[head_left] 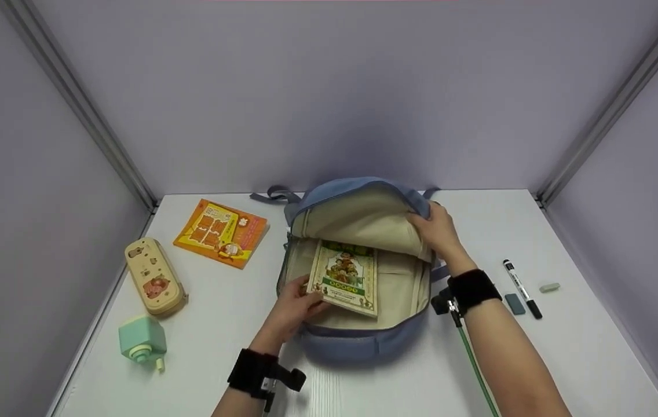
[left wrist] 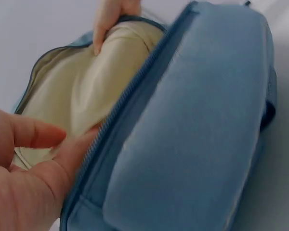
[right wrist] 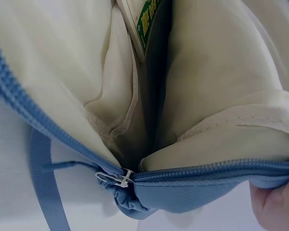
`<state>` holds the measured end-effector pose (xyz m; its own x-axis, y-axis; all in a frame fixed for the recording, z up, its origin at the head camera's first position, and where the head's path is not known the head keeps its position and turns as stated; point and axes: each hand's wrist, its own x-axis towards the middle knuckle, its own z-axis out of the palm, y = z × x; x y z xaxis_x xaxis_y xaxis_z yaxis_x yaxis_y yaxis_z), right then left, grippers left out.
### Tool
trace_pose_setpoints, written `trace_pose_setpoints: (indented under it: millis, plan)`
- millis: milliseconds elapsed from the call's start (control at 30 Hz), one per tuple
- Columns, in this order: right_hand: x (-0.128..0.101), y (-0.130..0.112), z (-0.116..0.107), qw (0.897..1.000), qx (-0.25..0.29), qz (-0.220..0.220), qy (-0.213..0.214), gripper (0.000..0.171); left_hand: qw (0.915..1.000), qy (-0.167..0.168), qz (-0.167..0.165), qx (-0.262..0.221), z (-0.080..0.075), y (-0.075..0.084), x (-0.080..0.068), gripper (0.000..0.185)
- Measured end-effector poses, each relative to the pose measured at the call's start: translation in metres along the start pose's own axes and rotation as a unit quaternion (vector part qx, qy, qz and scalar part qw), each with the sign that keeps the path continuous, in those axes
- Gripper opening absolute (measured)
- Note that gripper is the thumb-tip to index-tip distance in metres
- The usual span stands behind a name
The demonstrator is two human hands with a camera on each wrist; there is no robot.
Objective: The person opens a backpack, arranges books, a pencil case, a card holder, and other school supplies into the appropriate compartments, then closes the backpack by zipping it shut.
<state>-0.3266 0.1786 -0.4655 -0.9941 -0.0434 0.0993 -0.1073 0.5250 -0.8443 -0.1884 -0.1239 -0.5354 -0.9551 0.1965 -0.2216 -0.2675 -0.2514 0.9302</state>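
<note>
A blue backpack [head_left: 337, 346] lies unzipped, its cream lining showing. Inside it a book [head_left: 345, 275] with a green-and-cream cover lies slightly tilted. My left hand [head_left: 291, 310] pinches the book's lower left corner at the bag's opening; in the left wrist view the book is hidden behind the backpack's front [left wrist: 183, 125]. With fingers on the lining and the rest behind the edge, my right hand [head_left: 438, 229] grips the raised flap [head_left: 358, 217] on its right side. The right wrist view shows part of the book [right wrist: 139, 21] deep between the linings, above the zipper pull [right wrist: 123, 179].
Left of the backpack are an orange booklet [head_left: 222, 233], a cream pencil case [head_left: 155, 277] and a mint-green pencil sharpener [head_left: 142, 337]. On the right lie a marker [head_left: 521, 288], a blue-grey eraser [head_left: 514, 304] and a small pale green piece [head_left: 549, 287]. Grey panels [head_left: 329, 87] enclose the table.
</note>
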Motion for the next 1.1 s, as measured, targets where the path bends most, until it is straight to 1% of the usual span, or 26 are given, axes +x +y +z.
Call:
trace_pose_setpoints:
  millis: [133,233,367,467,500,600,700,767,800,900,1033,1067,1100]
  plan:
    - [-0.001,0.001,0.000,1.000,0.004,-0.008,0.001,0.036,0.9982,0.047,0.012,0.035,-0.002,-0.003,-0.002,0.047]
    - [-0.001,0.002,0.000,1.000,0.012,-0.019,0.000,0.031,0.9936,0.077,0.038,0.073,-0.001,-0.005,0.000,0.039]
    - [-0.001,0.003,0.003,0.999,0.014,-0.031,0.003,0.022,0.9813,0.114,0.069,0.139,0.002,-0.008,0.004,0.034]
    - [-0.001,0.003,0.005,0.999,0.014,-0.038,0.014,0.020,0.9726,0.134,0.082,0.172,0.004,-0.008,0.009,0.036]
    - [-0.002,0.003,0.005,0.999,0.014,-0.039,0.016,0.019,0.9703,0.135,0.087,0.181,0.004,-0.008,0.010,0.037]
    - [-0.003,0.002,0.006,0.999,0.016,-0.039,0.018,0.020,0.9639,0.125,0.097,0.215,0.005,-0.008,0.014,0.043]
    - [-0.003,0.003,0.006,0.999,0.018,-0.040,0.021,0.019,0.9542,0.113,0.109,0.255,0.006,-0.009,0.019,0.046]
    - [-0.003,0.003,0.007,0.999,0.019,-0.039,0.022,0.019,0.9497,0.108,0.113,0.271,0.006,-0.010,0.023,0.047]
    - [-0.002,0.004,0.007,0.999,0.019,-0.039,0.022,0.020,0.9499,0.105,0.114,0.271,0.006,-0.010,0.024,0.047]
    - [-0.003,0.004,0.008,0.999,0.019,-0.032,0.021,0.022,0.9603,0.077,0.103,0.248,0.005,-0.011,0.028,0.053]
    - [-0.003,0.005,0.008,0.999,0.018,-0.033,0.021,0.026,0.9747,0.024,0.077,0.209,0.001,-0.013,0.032,0.066]
    - [-0.003,0.006,0.008,0.999,0.018,-0.033,0.019,0.027,0.9756,0.015,0.072,0.207,0.000,-0.014,0.032,0.068]
    - [-0.004,0.006,0.008,0.999,0.018,-0.034,0.018,0.028,0.9746,0.008,0.071,0.212,-0.002,-0.015,0.031,0.069]
